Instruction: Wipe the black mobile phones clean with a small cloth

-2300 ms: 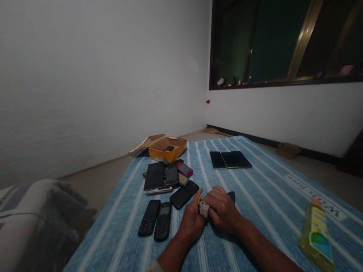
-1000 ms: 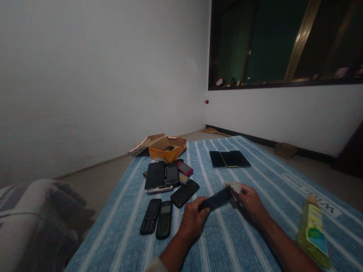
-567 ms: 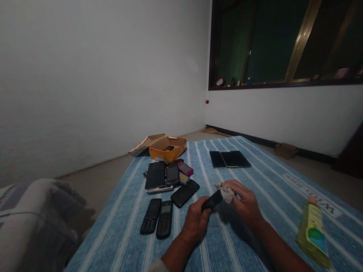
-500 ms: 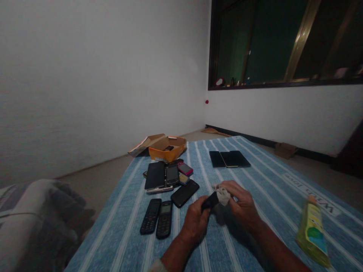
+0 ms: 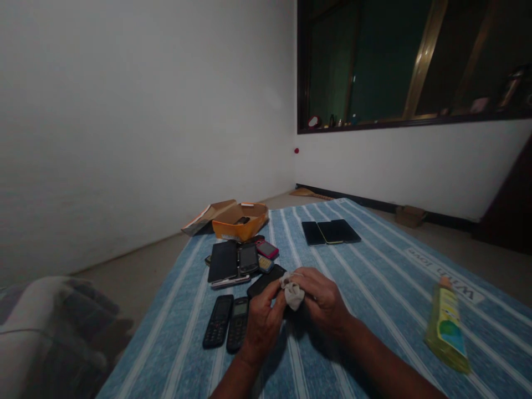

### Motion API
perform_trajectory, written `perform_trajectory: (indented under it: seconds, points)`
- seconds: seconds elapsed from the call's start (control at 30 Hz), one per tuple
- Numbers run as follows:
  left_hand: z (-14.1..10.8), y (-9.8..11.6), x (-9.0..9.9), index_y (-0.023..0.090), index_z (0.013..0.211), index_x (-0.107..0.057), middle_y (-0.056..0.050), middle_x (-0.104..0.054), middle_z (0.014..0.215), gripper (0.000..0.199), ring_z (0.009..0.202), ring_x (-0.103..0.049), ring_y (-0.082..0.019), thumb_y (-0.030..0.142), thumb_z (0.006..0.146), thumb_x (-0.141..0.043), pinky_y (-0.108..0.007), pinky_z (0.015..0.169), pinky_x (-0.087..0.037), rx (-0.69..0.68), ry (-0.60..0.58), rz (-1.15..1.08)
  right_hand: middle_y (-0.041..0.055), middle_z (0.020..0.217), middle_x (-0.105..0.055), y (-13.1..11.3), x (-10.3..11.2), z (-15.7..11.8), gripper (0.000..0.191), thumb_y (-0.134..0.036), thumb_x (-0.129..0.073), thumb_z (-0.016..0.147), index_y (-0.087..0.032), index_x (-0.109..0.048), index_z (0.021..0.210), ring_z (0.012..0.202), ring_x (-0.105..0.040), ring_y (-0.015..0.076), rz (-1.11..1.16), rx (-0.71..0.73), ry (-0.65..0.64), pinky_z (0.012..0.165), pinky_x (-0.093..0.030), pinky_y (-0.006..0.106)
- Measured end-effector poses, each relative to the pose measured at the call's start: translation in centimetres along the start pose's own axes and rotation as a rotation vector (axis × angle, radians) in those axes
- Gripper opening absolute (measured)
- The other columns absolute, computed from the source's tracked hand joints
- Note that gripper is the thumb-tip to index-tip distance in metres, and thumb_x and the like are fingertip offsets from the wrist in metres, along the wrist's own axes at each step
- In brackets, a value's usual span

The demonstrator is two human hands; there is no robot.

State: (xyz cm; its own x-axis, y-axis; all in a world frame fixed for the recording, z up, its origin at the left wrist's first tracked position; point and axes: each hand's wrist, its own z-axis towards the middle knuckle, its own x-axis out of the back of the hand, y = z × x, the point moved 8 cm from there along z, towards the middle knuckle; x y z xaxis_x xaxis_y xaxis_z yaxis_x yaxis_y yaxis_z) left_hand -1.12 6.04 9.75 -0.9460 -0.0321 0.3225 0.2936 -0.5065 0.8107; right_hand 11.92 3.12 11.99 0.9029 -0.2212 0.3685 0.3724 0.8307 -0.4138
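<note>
My left hand (image 5: 265, 320) is closed, with thumb and fingers pinched at the edge of a whitish cloth (image 5: 294, 296). The dark mobile phone seen in it a moment ago is now almost wholly hidden behind the cloth and fingers. My right hand (image 5: 323, 303) is wrapped round the cloth from the other side, and the two hands nearly meet. Just left of my left hand lie two keypad phones, a black one (image 5: 218, 321) and another (image 5: 238, 324) partly covered by that hand. Behind my fingers, a black smartphone (image 5: 261, 281) rests on the striped cover.
Several phones are piled farther back, among them a dark tablet-like one (image 5: 223, 261) and a pink one (image 5: 267, 249). An open orange box (image 5: 236, 227) stands behind them. Dark flat devices (image 5: 338, 231) lie at back right. A yellow bottle (image 5: 448, 327) lies on the right.
My hands have come closer together and shifted left. The cloth has moved over the phone, which showed between the hands before. The whole view has shifted slightly.
</note>
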Motion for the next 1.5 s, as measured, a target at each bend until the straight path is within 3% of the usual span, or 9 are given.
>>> perform_trajectory:
  seconds: [0.13,0.33,0.47,0.67,0.9,1.03,1.17,1.3,1.5]
  points:
    - [0.3,0.3,0.0,0.018,0.087,-0.075,-0.004,-0.073,0.073,0.032,0.067,-0.067,-0.019,0.039,0.089,-0.051,-0.027,0.064,-0.051,-0.016,-0.005,0.060,0.0077,0.101,-0.068,1.0,0.2,0.0,0.033,-0.010,-0.047,0.090,-0.022,-0.070,0.111,0.095,-0.063,0.0188,0.109,-0.082,0.042,0.083,-0.052,0.032]
    - [0.2,0.2,-0.3,0.018,0.087,-0.075,-0.004,-0.075,0.081,0.032,0.075,-0.069,-0.019,0.039,0.088,-0.052,-0.025,0.069,-0.051,-0.032,-0.024,0.063,0.0057,0.096,-0.071,3.1,1.1,-0.3,0.023,-0.017,-0.055,0.088,-0.023,-0.075,0.098,0.093,-0.065,0.0191,0.290,-0.265,0.121,0.084,-0.051,0.032]
    - [0.3,0.0,0.1,0.018,0.083,-0.074,-0.003,-0.074,0.075,0.031,0.071,-0.068,-0.018,0.040,0.087,-0.053,-0.025,0.067,-0.051,-0.021,0.008,0.078,0.0044,0.088,-0.069,5.2,1.3,-1.3,0.015,-0.031,-0.065,0.086,-0.021,-0.076,0.086,0.085,-0.064,0.0190,0.400,-0.452,0.191,0.080,-0.050,0.032]
    - [0.6,-0.8,1.1,0.017,0.080,-0.074,-0.003,-0.072,0.074,0.032,0.071,-0.066,-0.019,0.042,0.085,-0.055,-0.026,0.067,-0.050,0.054,0.037,0.049,-0.0002,0.066,-0.059,8.1,-0.8,-4.1,0.033,-0.048,-0.068,0.080,-0.016,-0.071,0.073,0.062,-0.050,0.0128,0.510,-0.706,0.190,0.061,-0.040,0.026]
    - [0.8,-1.5,1.5,0.017,0.081,-0.074,-0.001,-0.070,0.072,0.033,0.069,-0.064,-0.019,0.044,0.084,-0.055,-0.026,0.066,-0.050,0.076,0.049,0.048,-0.0023,0.059,-0.054,9.3,-3.1,-5.5,0.036,-0.050,-0.072,0.073,-0.015,-0.066,0.070,0.055,-0.045,0.0098,0.616,-0.813,0.101,0.053,-0.035,0.023]
    - [0.8,-1.7,1.6,0.017,0.084,-0.076,-0.002,-0.072,0.075,0.034,0.073,-0.065,-0.020,0.045,0.084,-0.056,-0.028,0.069,-0.051,0.105,0.056,0.031,-0.0024,0.059,-0.055,9.6,-3.2,-5.7,0.035,-0.048,-0.072,0.073,-0.014,-0.065,0.068,0.055,-0.047,0.0097,0.599,-0.795,0.090,0.053,-0.038,0.023]
    - [0.7,-2.2,1.3,0.017,0.089,-0.077,-0.004,-0.075,0.082,0.036,0.082,-0.069,-0.023,0.047,0.084,-0.058,-0.032,0.077,-0.054,0.134,0.032,-0.052,-0.0015,0.064,-0.059,9.3,-2.0,-5.0,0.027,-0.042,-0.066,0.080,-0.015,-0.067,0.077,0.058,-0.051,0.0115,0.541,-0.699,0.065,0.057,-0.041,0.025]
    - [0.5,-3.6,0.6,0.016,0.096,-0.076,-0.007,-0.077,0.089,0.038,0.083,-0.071,-0.024,0.048,0.081,-0.062,-0.035,0.078,-0.057,0.188,0.014,-0.155,-0.0011,0.070,-0.058,8.5,0.4,-3.6,0.014,-0.025,-0.057,0.083,-0.017,-0.066,0.075,0.065,-0.054,0.0137,0.290,-0.523,-0.010,0.064,-0.042,0.027]
    - [0.0,-5.8,-0.2,0.015,0.101,-0.076,-0.010,-0.078,0.095,0.039,0.076,-0.072,-0.024,0.043,0.077,-0.064,-0.038,0.076,-0.058,0.263,-0.012,-0.153,0.0018,0.076,-0.058,6.6,2.0,-2.6,0.020,-0.010,-0.047,0.088,-0.018,-0.062,0.079,0.073,-0.054,0.0155,-0.089,-0.222,-0.180,0.067,-0.041,0.026]
